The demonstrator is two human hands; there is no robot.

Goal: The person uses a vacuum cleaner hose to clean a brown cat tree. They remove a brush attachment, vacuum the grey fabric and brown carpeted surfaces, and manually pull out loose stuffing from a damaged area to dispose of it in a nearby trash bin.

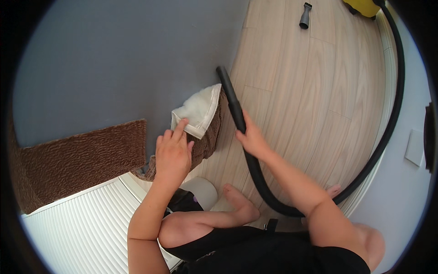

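My right hand (253, 138) is wrapped around the black hose end of a vacuum cleaner (236, 109). The bare tip of its tube lies against the side edge of a large grey surface (130, 75). A brown plush cover (208, 145) hangs over that edge, one corner folded back to show its white fleecy underside (200, 106). My left hand (174, 154) lies at this fold, the index finger on the pale hem and the thumb by the brown plush. Whether the fingers pinch the cloth cannot be made out.
A grey nozzle (305, 16) lies on the wood-plank floor (294, 89). The yellow vacuum body (364, 7) is at the top right, its hose curving along the wall (386, 205). More brown plush (85, 161), a white slatted panel (85, 226) and a white rounded object (203, 191) are at left.
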